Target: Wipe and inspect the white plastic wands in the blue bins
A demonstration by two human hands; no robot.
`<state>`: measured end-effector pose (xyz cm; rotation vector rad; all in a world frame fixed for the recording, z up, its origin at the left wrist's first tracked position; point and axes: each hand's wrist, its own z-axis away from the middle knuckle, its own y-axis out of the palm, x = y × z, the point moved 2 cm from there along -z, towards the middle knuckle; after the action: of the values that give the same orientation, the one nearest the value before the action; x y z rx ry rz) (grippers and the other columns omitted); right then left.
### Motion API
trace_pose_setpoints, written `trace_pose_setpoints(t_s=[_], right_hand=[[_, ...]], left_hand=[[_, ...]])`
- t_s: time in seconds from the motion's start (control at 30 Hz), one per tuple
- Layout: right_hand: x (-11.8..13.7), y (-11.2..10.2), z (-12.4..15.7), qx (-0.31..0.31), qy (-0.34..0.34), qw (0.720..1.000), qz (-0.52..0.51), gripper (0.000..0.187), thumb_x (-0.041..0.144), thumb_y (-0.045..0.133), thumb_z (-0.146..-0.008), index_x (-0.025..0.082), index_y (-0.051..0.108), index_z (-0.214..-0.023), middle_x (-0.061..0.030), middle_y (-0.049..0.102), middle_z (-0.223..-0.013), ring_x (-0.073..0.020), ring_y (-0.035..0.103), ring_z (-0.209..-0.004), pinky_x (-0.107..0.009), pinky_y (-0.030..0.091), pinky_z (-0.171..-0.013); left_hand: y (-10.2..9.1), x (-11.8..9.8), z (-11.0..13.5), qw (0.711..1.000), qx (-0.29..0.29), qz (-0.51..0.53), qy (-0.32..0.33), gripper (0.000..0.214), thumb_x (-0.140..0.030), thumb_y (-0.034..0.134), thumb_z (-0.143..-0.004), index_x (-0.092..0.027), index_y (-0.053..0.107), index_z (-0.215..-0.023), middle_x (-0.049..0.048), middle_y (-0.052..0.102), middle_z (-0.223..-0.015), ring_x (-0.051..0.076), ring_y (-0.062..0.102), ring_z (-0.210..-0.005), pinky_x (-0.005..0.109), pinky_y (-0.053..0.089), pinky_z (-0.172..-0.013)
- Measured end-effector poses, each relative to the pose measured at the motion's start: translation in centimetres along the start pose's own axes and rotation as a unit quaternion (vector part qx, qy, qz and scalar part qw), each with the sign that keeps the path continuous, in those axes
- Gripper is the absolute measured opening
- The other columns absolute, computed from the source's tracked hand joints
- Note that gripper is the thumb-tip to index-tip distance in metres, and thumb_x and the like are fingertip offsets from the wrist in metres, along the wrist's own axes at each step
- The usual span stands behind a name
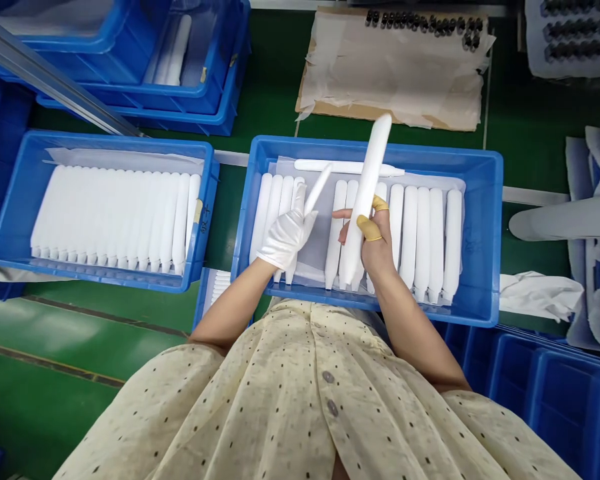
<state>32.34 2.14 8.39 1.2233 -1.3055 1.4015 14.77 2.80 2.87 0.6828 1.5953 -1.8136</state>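
Matt plast. tube (pixel 375 153), glossy plast. bin (pixel 486 220).

A green table (pixel 273 73) carries a blue crate (pixel 10 200) on the left, another blue crate (pixel 486 233) just beside it, stacked crates (pixel 215 100) behind, a cardboard sheet (pixel 304 80) and a crumpled white cloth (pixel 540 293).

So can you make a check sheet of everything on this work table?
Surface: green table, mostly covered by bins.
Job's things: white tube and slim white piece, above middle blue bin holding rows of tubes.
Clutter: cardboard sheet with paper and small black parts; crumpled cloth.
Grippers: gloved left hand holds the slim piece; right hand, yellow-capped fingers, grips the tube.
Cables: nothing seen.
Surroundings: left blue bin, also full; stacked bins behind.
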Motion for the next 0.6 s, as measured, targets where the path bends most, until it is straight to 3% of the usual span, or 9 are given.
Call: trace_pose_setpoints(t_s=[0.13, 0.27, 0.43, 0.53, 0.6], right_hand=[[-0.4, -0.5, 0.8, -0.003, 0.064, 0.997, 0.043, 0.045, 0.056, 0.056, -0.097, 0.026, 0.046, -0.13, -0.005, 0.079, -0.101, -0.0187, 0.065, -0.06, -0.034, 0.053, -0.052], [-0.1, -0.6, 1.4, 0.015, 0.087, 0.991, 0.096, 0.057, 0.059, 0.057, -0.098, 0.025, 0.047, -0.143, -0.0084, 0.079, -0.11, -0.0191, 0.068, -0.062, -0.034, 0.053, -0.049], [-0.4, -1.1, 1.8, 0.018, 0.117, 0.982, 0.15, 0.065, 0.061, 0.055, -0.099, 0.022, 0.045, -0.15, -0.0122, 0.078, -0.115, -0.0197, 0.07, -0.062, -0.035, 0.054, -0.048], [-0.9, -1.4, 2.1, 0.017, 0.135, 0.975, 0.177, 0.071, 0.057, 0.051, -0.101, 0.02, 0.035, -0.159, -0.0134, 0.077, -0.117, -0.0211, 0.071, -0.064, -0.037, 0.056, -0.05], [-1.2, -1.3, 2.3, 0.027, 0.151, 0.97, 0.188, 0.08, 0.054, 0.049, -0.101, 0.016, 0.02, -0.166, -0.0154, 0.076, -0.119, -0.0226, 0.073, -0.067, -0.038, 0.057, -0.052]], left_hand=[[1.8, -1.2, -0.1, 0.987, 0.006, -0.16, -0.011, 0.067, -0.038, 0.045, -0.107, -0.004, 0.034, -0.164, 0.0144, 0.073, -0.085, 0.031, 0.073, -0.077, 0.037, 0.049, -0.066], [3.9, -2.4, -0.5, 0.978, 0.013, -0.208, 0.026, 0.068, -0.018, 0.041, -0.103, -0.006, 0.026, -0.168, 0.019, 0.07, -0.096, 0.03, 0.072, -0.078, 0.036, 0.049, -0.065], [5.4, -2.9, -0.4, 0.967, 0.074, -0.239, 0.044, 0.076, -0.006, 0.045, -0.095, -0.005, 0.025, -0.168, 0.0169, 0.071, -0.092, 0.029, 0.073, -0.078, 0.036, 0.054, -0.067], [4.8, -2.7, -1.2, 0.964, 0.037, -0.247, 0.095, 0.072, -0.011, 0.042, -0.1, -0.006, 0.024, -0.169, 0.0249, 0.072, -0.118, 0.037, 0.073, -0.11, 0.052, 0.057, -0.095], [4.2, -2.4, -2.1, 0.951, 0.019, -0.244, 0.19, 0.07, -0.018, 0.044, -0.102, -0.009, 0.027, -0.169, 0.0255, 0.055, -0.154, 0.04, 0.051, -0.147, 0.064, 0.036, -0.123]])
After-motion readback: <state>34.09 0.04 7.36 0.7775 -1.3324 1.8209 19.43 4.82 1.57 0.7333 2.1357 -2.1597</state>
